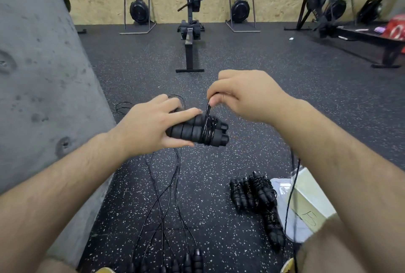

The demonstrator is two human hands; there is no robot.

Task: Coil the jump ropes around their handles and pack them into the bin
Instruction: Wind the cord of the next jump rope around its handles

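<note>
Two handles (197, 132) lie side by side in the left hand (151, 128), its fingers curled round the foam. Coiling looks partway done: several turns sit near the caps, and the right hand (243, 95) pinches the rope (208, 109) just above them. Next, I judge, comes another taut turn round the pair. Finished bundles (252, 191) lie on the floor beside the bin (306, 193), with loose ropes (166, 185) nearby.

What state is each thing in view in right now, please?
Left hand: grips the paired handles.
Right hand: fingers pinch the rope.
Rope: partly coiled round the handles.
Coiled ropes: bundled, lying on the floor next to the bin.
Loose ropes: uncoiled, stretched along the floor.
</note>
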